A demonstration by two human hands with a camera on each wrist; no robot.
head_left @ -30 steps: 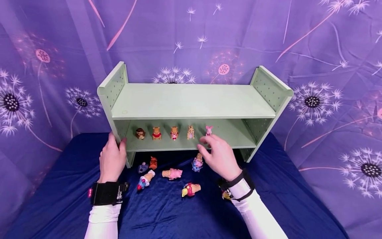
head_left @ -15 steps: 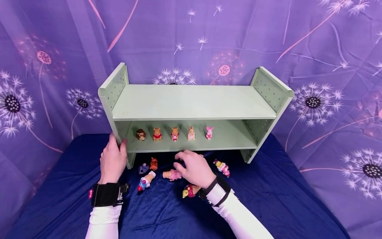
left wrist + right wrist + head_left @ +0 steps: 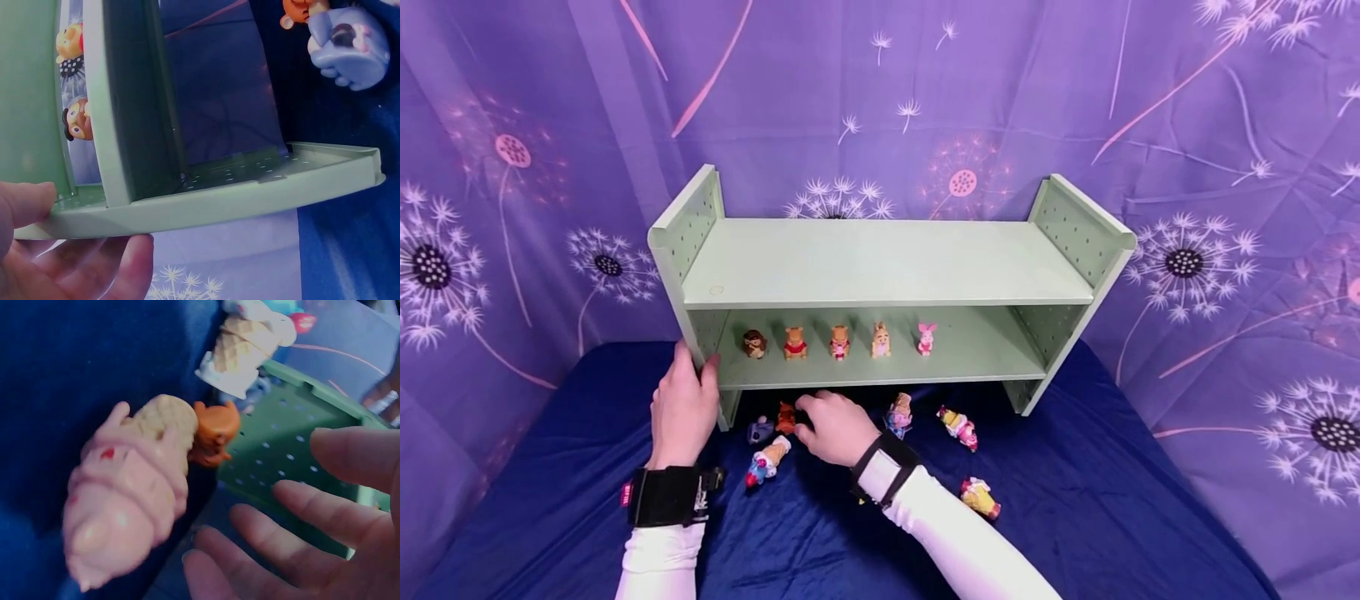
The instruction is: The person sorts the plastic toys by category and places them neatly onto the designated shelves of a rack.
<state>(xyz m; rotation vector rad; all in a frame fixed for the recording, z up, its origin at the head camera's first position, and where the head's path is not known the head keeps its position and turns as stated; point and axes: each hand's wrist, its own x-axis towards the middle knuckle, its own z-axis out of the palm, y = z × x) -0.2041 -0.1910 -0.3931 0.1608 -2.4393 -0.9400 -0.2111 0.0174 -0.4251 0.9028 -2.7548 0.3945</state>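
My left hand (image 3: 683,408) grips the left side panel of a pale green shelf (image 3: 887,262); in the left wrist view, thumb and fingers lie on opposite faces of the panel. My right hand (image 3: 838,429) reaches in below the shelf's lower board with fingers spread and nothing held, fingertips close to an orange tiger figurine (image 3: 786,418). Left of the tiger is a blue-grey donkey figurine (image 3: 760,431). A pink ice-cream-cone figurine (image 3: 125,494) lies beside the tiger in the right wrist view; the hand hides it in the head view.
On the lower board stand an owl (image 3: 755,343), two bears, a rabbit (image 3: 881,341) and a piglet figurine (image 3: 926,339). More cone figurines lie on the blue cloth (image 3: 1075,517), one white and blue (image 3: 767,462), another yellow and pink (image 3: 958,427). A purple curtain (image 3: 880,92) hangs behind.
My right hand has moved from beside the piglet on the lower board down and left toward the tiger. The piglet stands uncovered. My left hand keeps its grip on the shelf.
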